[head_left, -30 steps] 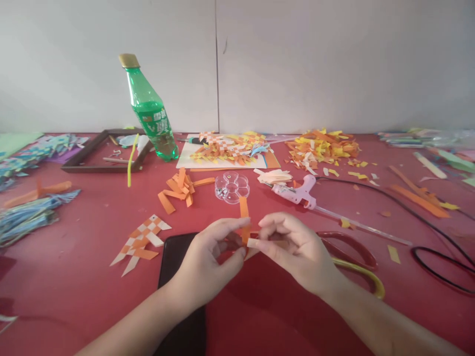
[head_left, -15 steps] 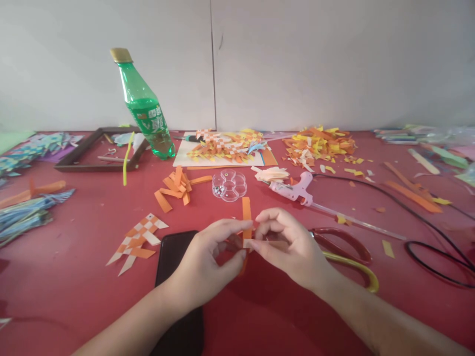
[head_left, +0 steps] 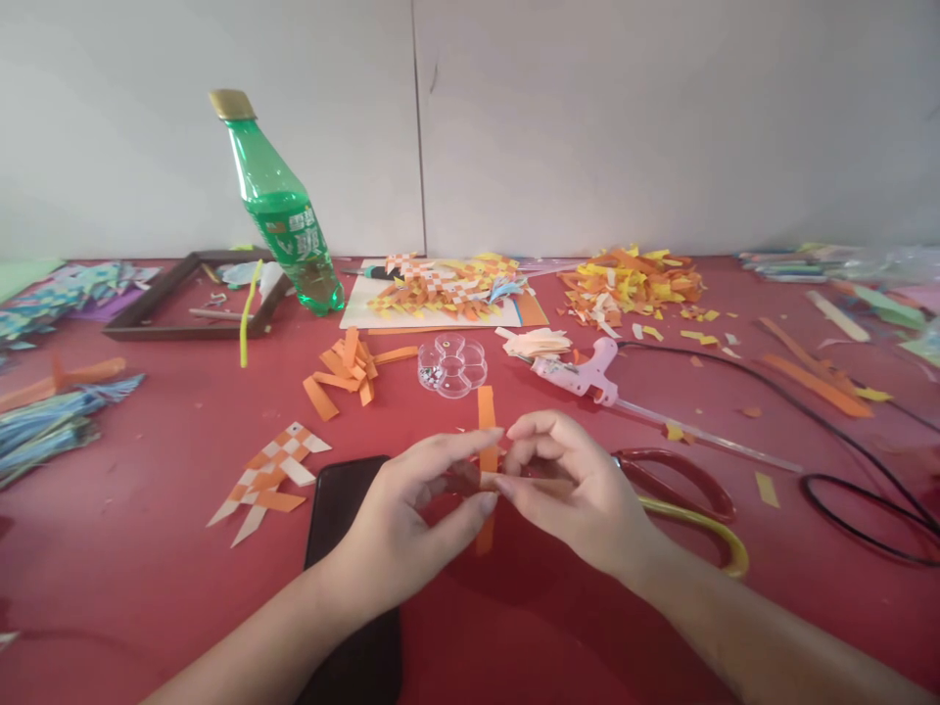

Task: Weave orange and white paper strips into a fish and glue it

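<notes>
Between my hands an orange paper strip (head_left: 487,411) runs away from me, crossed by a pale paper strip (head_left: 540,484). My left hand (head_left: 418,509) has its fingers round the orange strip, thumb and forefinger meeting near the crossing. My right hand (head_left: 573,490) pinches the pale strip between thumb and fingers; part of both strips is hidden by the fingers. Left of my hands lies a woven orange-and-white paper fish (head_left: 275,470). Under my left wrist is a black phone (head_left: 345,499). Scissors (head_left: 690,490) with red and yellow handles rest beside my right hand.
Ahead are loose orange strips (head_left: 349,372), a clear flower-shaped tray (head_left: 451,364) and a pink glue gun (head_left: 587,374), whose black cord (head_left: 808,392) trails right. Farther back stand a green bottle (head_left: 290,225), a dark frame (head_left: 139,331) and a paper scrap pile (head_left: 635,279).
My left thumb has moved slightly right toward the crossing. More of the orange strip's near end shows below my hands, and the pale strip looks narrower.
</notes>
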Motion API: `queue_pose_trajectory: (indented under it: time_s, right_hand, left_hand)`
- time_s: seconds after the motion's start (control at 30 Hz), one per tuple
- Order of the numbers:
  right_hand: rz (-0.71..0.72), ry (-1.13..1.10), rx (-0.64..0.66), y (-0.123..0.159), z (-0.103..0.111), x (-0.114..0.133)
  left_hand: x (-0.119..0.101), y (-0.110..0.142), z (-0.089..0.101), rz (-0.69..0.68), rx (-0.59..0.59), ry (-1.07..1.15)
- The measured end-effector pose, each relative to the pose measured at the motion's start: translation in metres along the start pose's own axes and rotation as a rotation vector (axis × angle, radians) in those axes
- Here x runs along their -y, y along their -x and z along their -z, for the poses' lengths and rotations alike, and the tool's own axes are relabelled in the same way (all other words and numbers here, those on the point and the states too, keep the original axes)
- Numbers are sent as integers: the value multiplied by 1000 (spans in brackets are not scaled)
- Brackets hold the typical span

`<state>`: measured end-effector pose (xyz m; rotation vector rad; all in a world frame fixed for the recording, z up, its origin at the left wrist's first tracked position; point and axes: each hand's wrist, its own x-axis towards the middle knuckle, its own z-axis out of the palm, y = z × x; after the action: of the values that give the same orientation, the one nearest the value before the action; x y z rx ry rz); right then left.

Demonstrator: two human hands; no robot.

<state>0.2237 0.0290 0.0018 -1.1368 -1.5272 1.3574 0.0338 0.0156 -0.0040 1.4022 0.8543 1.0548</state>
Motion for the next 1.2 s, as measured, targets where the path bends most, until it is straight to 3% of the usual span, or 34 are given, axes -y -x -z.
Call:
queue_pose_trajectory:
  time_s: [0.23, 0.5, 1.2]
  right_hand:
    - [41, -27, -28, 1, 1, -4]
    - [22, 5, 3, 1, 1, -4]
    - [26, 56, -2, 2, 2, -5]
  left_hand:
    - [-2, -3, -1, 174, -91, 180]
    - [-7, -4, -1, 302, -166, 106]
    - [-8, -4, -3, 251, -180, 8]
